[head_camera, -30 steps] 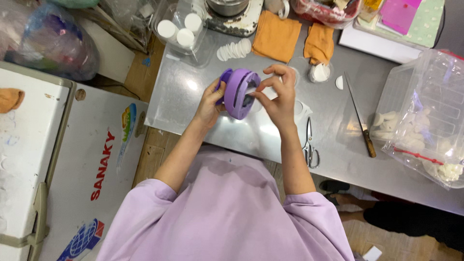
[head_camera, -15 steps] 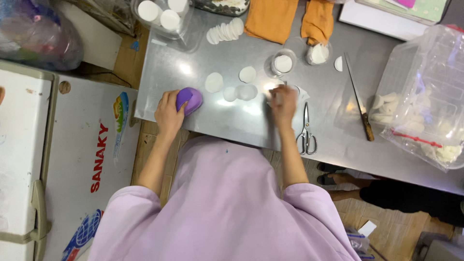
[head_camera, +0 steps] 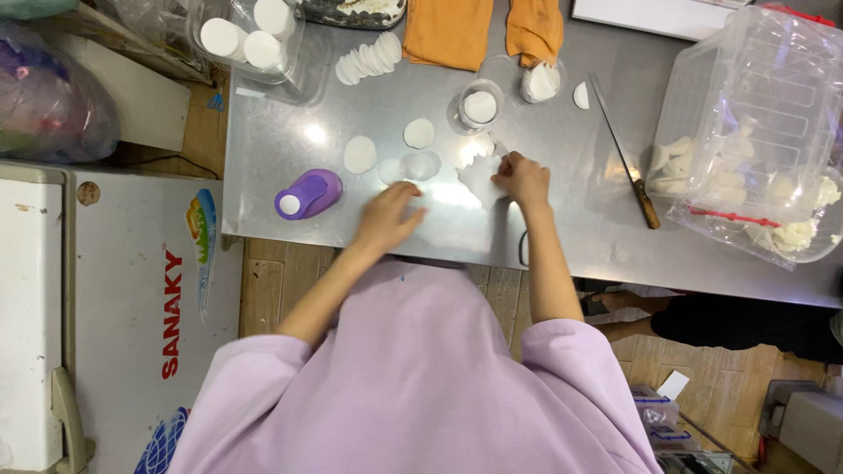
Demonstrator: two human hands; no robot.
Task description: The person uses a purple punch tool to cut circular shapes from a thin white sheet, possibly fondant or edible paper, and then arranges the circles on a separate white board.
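White sheet: ragged thin white sheet (head_camera: 479, 178) lay on grey metal desk (head_camera: 562, 228).
Right hand (head_camera: 524, 178): grip pinched its edge.
Left hand (head_camera: 386, 215): open, flat, beside purple round punch (head_camera: 308, 194).

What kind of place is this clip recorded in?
Probably a small craft or food-prep workspace: a stainless steel table strewn with white cut-out discs, a purple punch tool, a knife and a chest freezer alongside.

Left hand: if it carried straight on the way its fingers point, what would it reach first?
The left hand points up and slightly right across the steel table. First in that line seems to be the clear round disc just beyond its fingertips; height above the table is unclear.
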